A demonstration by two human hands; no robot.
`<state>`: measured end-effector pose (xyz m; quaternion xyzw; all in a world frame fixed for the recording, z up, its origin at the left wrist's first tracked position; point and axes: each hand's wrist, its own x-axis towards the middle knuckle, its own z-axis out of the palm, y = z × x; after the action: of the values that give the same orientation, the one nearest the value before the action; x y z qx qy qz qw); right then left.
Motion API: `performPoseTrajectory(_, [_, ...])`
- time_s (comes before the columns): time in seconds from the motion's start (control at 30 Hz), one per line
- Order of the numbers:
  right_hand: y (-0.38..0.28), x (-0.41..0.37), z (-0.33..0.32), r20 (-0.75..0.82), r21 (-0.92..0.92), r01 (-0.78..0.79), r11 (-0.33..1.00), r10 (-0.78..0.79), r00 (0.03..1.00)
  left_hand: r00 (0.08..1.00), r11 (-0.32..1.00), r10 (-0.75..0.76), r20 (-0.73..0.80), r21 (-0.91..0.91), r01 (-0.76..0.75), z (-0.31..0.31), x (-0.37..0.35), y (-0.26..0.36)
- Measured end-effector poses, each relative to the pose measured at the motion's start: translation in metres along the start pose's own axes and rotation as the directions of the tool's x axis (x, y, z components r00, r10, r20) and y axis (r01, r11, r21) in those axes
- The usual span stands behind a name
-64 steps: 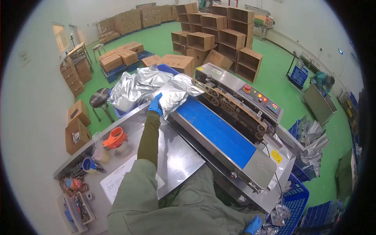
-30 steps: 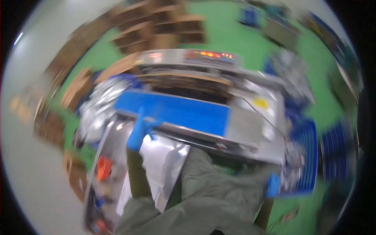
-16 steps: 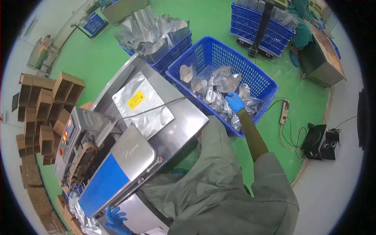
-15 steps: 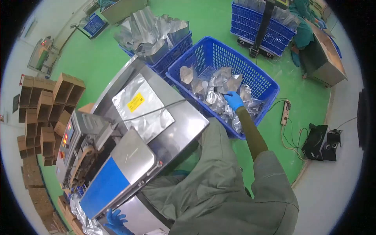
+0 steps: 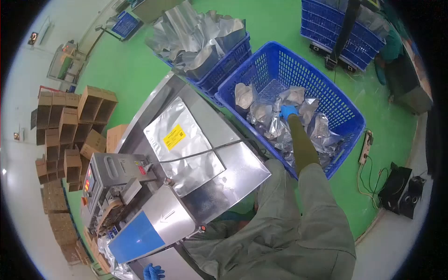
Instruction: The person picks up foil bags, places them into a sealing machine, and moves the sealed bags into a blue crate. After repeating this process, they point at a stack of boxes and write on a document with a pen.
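My right hand [image 5: 288,111], in a blue glove, reaches down among silver foil packets [image 5: 279,128] inside a blue perforated basket [image 5: 336,88]. Its fingers are partly lost among the packets, so their grip cannot be made out. My left hand [image 5: 153,272], also blue-gloved, is at the bottom edge of the view, beside the machine's blue and steel plate [image 5: 161,224]; its fingers are spread and hold nothing. A large flat silver bag [image 5: 184,149] with a yellow label [image 5: 174,136] lies on the steel table [image 5: 233,182], with a dark cable across it.
A machine with lit red displays [image 5: 119,172] stands at the left. Behind the table is a second blue basket [image 5: 224,65] full of foil bags. Cardboard boxes [image 5: 70,126] are stacked at the far left. A power strip [image 5: 366,147] lies on the green floor at the right.
The view has shifted, so the table and baskets appear further right. My right hand has gone a little deeper among the packets. My left hand remains low beside the machine.
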<state>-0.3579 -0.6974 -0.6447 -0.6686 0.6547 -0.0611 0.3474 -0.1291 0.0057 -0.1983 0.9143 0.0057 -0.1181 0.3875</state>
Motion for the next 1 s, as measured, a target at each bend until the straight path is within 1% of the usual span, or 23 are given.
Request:
performPoseTrajectory(0.1, [-0.029,0.003,-0.017,-0.021,0.027,0.066,0.997,-0.066,0.998,0.998,0.995,0.068,0.000,-0.078,-0.068,0.006,-0.001,0.000])
performPoseTrajectory(0.17, [-0.064,-0.038,-0.080,-0.102,-0.476,0.243,0.845,-0.327,0.939,0.995,0.993,0.104,-0.006,-0.053,-0.104,-0.001,0.001,-0.006])
performPoseTrajectory(0.2, [-0.074,-0.050,-0.113,-0.120,-0.528,0.342,0.777,-0.467,0.876,0.990,0.984,0.140,-0.012,-0.111,-0.141,-0.003,0.000,-0.008])
performPoseTrajectory(0.23, [-0.086,-0.058,-0.142,-0.109,-0.566,0.471,0.676,-0.628,0.771,0.996,0.996,0.078,0.047,-0.050,-0.075,-0.010,0.002,-0.008])
performPoseTrajectory(0.27, [-0.103,-0.070,-0.177,-0.087,-0.605,0.575,0.550,-0.764,0.640,0.971,0.971,0.240,-0.018,0.010,-0.240,-0.004,0.015,-0.023])
performPoseTrajectory(0.3, [-0.123,-0.082,-0.214,0.039,-0.675,0.648,0.353,-0.860,0.509,0.943,0.943,0.326,-0.059,-0.051,-0.329,-0.001,0.021,-0.036])
performPoseTrajectory(0.33, [-0.155,-0.109,-0.250,0.179,-0.710,0.690,0.139,-0.913,0.367,0.969,0.967,0.247,0.013,-0.065,-0.246,0.004,0.028,-0.029])
performPoseTrajectory(0.4, [-0.231,-0.195,-0.318,0.316,-0.432,0.843,0.319,-0.823,0.473,0.885,0.862,0.438,0.156,-0.352,-0.365,0.016,0.052,-0.032])
performPoseTrajectory(0.43, [-0.255,-0.217,-0.335,0.319,-0.455,0.845,0.282,-0.834,0.450,0.889,0.843,0.452,0.079,-0.363,-0.396,0.035,0.032,0.011])
performPoseTrajectory(0.47, [-0.280,-0.238,-0.355,0.315,-0.437,0.900,-0.002,-0.937,0.150,0.760,0.695,0.644,0.083,-0.480,-0.536,0.046,0.064,-0.005])
performPoseTrajectory(0.5, [-0.307,-0.262,-0.376,0.312,-0.421,0.857,-0.298,-0.934,-0.171,0.775,0.775,0.620,0.125,-0.253,-0.579,0.051,0.033,0.048])
performPoseTrajectory(0.53, [-0.334,-0.295,-0.396,0.321,-0.448,0.826,-0.343,-0.924,-0.209,0.747,0.724,0.651,0.136,-0.407,-0.557,0.059,0.031,0.064])
performPoseTrajectory(0.57, [-0.358,-0.334,-0.412,0.303,-0.257,0.966,-0.023,-0.951,0.058,0.680,0.646,0.722,0.127,-0.478,-0.596,0.063,0.024,0.080])
performPoseTrajectory(0.6, [-0.376,-0.371,-0.426,0.343,-0.045,0.947,0.317,-0.886,0.312,0.527,0.502,0.839,0.138,-0.571,-0.649,0.060,0.017,0.105])
performPoseTrajectory(0.63, [-0.391,-0.404,-0.435,0.337,-0.057,0.963,0.264,-0.903,0.268,0.559,0.520,0.816,0.149,-0.612,-0.596,0.059,0.007,0.119])
performPoseTrajectory(0.67, [-0.402,-0.436,-0.439,0.302,-0.063,0.933,0.354,-0.884,0.356,0.553,0.523,0.820,0.146,-0.585,-0.620,0.051,0.000,0.131])
performPoseTrajectory(0.7, [-0.411,-0.459,-0.439,0.271,-0.059,0.892,0.448,-0.853,0.446,0.539,0.535,0.831,0.135,-0.455,-0.712,0.041,-0.006,0.146])
performPoseTrajectory(0.73, [-0.413,-0.467,-0.438,0.264,0.081,0.928,0.363,-0.906,0.332,0.534,0.549,0.834,0.140,-0.311,-0.776,0.031,-0.010,0.161])
performPoseTrajectory(0.83, [-0.422,-0.506,-0.413,0.190,0.211,0.937,0.278,-0.952,0.240,0.388,0.367,0.922,0.002,-0.329,-0.870,0.029,0.006,0.178])
performPoseTrajectory(0.87, [-0.426,-0.516,-0.402,0.228,0.203,0.933,0.296,-0.941,0.249,0.357,0.340,0.934,-0.034,-0.231,-0.912,0.028,0.012,0.182])
performPoseTrajectory(0.9, [-0.428,-0.520,-0.384,0.265,0.220,0.932,0.288,-0.937,0.227,0.454,0.399,0.890,-0.048,-0.402,-0.824,0.033,0.019,0.182])
performPoseTrajectory(0.97, [-0.428,-0.522,-0.343,0.225,0.239,0.933,0.270,-0.950,0.218,0.532,0.390,0.822,-0.203,-0.480,-0.786,0.057,0.048,0.173])
performPoseTrajectory(1.0, [-0.424,-0.524,-0.323,0.206,0.163,0.949,0.269,-0.950,0.234,0.554,0.333,0.763,-0.334,-0.530,-0.780,0.074,0.062,0.165])
